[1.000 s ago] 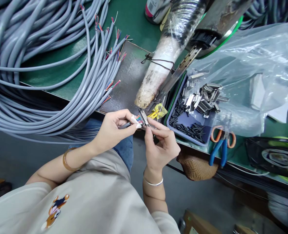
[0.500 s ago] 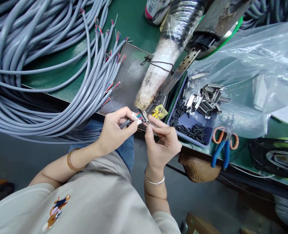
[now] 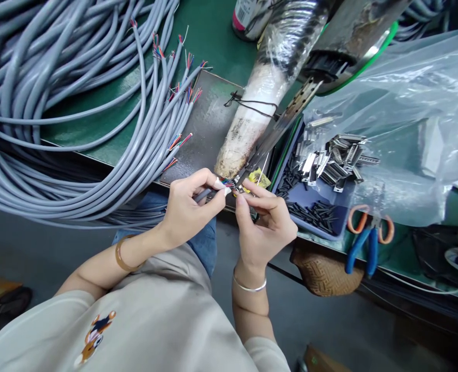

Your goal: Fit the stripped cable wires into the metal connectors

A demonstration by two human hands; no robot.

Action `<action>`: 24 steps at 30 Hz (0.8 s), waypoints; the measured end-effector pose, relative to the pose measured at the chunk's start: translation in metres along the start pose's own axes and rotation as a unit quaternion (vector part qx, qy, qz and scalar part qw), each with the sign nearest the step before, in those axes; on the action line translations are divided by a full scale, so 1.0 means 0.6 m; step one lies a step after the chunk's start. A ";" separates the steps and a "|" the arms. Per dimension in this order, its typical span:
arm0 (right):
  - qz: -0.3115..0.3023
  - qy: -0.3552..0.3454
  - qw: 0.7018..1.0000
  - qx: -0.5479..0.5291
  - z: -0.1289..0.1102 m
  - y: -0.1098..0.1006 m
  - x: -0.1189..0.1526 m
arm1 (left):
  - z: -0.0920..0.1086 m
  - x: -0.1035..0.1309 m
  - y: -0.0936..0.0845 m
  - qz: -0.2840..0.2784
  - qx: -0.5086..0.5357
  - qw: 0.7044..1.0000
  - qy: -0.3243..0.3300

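Observation:
My left hand point(image 3: 192, 204) is closed on a grey cable point(image 3: 202, 196), pinching its coloured wires point(image 3: 227, 183) between white-covered thumb and finger. Opposite it, my right hand point(image 3: 265, 217) pinches a small metal connector point(image 3: 238, 188) with thumb and fingers. The wire ends meet the connector, though the exact contact is too small to make out. Just above it is the tip of a soldering iron point(image 3: 263, 147), slanting down beside a stained white duct point(image 3: 239, 139). A crumpled yellow piece point(image 3: 260, 179) lies behind my right fingers.
Many grey cables point(image 3: 128, 170) with stripped ends cover the left side. At right, a blue bin point(image 3: 339, 214) holds black sleeves point(image 3: 314, 217) and metal connectors point(image 3: 339, 160), partly under a clear plastic bag point(image 3: 403, 129). Blue-and-orange pliers point(image 3: 363, 240) hang over the table edge.
The connector has turned slightly and sits closer under the iron's tip. Both hands keep their pinch, and the whole view has shifted a little.

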State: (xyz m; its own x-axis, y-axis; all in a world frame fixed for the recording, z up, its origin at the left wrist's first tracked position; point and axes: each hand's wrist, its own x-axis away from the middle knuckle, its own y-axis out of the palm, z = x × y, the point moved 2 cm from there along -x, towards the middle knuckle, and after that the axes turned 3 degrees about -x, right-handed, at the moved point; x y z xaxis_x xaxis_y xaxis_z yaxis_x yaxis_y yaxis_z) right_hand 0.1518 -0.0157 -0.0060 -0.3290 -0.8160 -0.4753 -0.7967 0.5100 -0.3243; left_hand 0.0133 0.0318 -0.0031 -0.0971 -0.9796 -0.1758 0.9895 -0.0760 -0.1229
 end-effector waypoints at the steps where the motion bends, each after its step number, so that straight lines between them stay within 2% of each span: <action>1: 0.002 -0.007 1.000 0.001 -0.001 0.000 -0.002 | 0.002 0.000 0.000 0.003 0.000 1.000 0.006; 5: 0.002 -0.047 0.999 0.026 -0.009 -0.002 -0.011 | 0.007 -0.002 0.000 0.007 0.005 1.000 0.017; 10: -0.006 -0.103 0.993 0.063 -0.012 -0.005 -0.013 | 0.003 -0.003 -0.005 -0.002 0.020 0.999 -0.030; 17: -0.016 -0.072 0.996 0.044 -0.002 -0.012 0.001 | -0.003 -0.001 -0.006 -0.035 0.075 0.989 -0.120; 20: 0.033 -0.047 0.998 -0.007 -0.002 -0.024 0.001 | -0.002 -0.001 -0.005 -0.039 0.097 0.985 -0.140; 24: 0.150 -0.109 0.981 -0.053 -0.011 -0.044 0.001 | 0.001 -0.002 -0.007 -0.045 0.118 0.977 -0.171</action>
State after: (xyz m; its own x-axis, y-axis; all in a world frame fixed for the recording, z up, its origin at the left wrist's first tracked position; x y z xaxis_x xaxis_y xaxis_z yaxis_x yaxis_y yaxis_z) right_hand 0.1692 -0.0313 0.0078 -0.4502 -0.5494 -0.7039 -0.7324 0.6781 -0.0608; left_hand 0.0092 0.0333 -0.0015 -0.1830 -0.9688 0.1673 0.9798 -0.1657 0.1122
